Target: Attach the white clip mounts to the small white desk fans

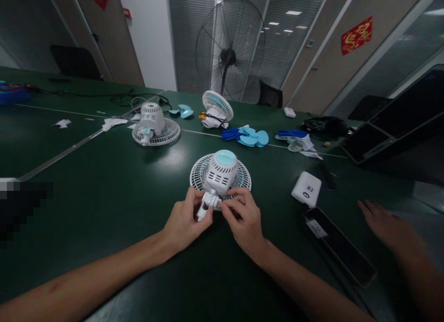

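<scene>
A small white fan [222, 174] with a light blue cap on its motor housing lies face down on its round grille on the dark green table. From its near side juts a white clamp-like bracket [208, 203]. My left hand [183, 220] is closed round this bracket, with thumb and fingers on either side. At the bracket's right side, the fingertips of my right hand [244, 218] pinch together near its joint. Whatever small part sits between those fingertips is hidden.
Further back are another white fan [152, 121], a third fan [215, 110], light blue fan blades [255, 137] and blue gloves [294, 136]. To the right lie a white power bank [306, 189], a phone [340, 246] and another person's hand [388, 222]. A large standing fan [228, 56] rises behind.
</scene>
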`<act>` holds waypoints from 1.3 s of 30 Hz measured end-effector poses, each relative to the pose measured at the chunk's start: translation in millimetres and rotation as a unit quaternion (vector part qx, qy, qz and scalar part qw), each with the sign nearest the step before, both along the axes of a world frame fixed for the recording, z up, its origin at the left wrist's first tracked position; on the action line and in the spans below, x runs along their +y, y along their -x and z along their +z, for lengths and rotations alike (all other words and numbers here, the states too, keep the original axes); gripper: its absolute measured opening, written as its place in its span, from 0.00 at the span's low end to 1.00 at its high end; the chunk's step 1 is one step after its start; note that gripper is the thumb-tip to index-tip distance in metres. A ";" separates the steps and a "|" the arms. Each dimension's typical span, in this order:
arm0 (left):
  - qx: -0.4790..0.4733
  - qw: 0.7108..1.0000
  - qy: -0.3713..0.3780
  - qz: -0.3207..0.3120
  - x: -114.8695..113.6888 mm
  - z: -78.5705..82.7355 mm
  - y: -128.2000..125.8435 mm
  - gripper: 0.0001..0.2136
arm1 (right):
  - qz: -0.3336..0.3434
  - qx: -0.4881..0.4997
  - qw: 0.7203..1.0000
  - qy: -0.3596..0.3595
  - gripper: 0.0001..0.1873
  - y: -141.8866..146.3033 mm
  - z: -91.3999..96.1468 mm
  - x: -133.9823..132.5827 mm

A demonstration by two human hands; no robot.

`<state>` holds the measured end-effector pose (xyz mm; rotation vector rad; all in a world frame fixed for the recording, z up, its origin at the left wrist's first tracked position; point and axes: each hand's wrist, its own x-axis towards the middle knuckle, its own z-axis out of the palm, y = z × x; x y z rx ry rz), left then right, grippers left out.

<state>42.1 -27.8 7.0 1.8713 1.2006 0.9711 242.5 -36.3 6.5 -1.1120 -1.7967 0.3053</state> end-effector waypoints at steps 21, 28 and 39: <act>0.010 1.000 -0.012 0.018 -0.1 2.2 -1.8 0.13 | 0.030 0.027 0.998 0.043 0.07 -0.7 0.4 3.1; 0.022 0.999 -0.017 0.023 2.9 -1.3 2.4 0.13 | 0.085 -0.035 0.996 0.015 0.07 2.4 2.0 -2.3; 0.026 0.999 -0.020 0.016 2.4 -2.1 0.9 0.13 | 0.016 -0.017 1.000 0.000 0.06 -2.1 0.1 -1.5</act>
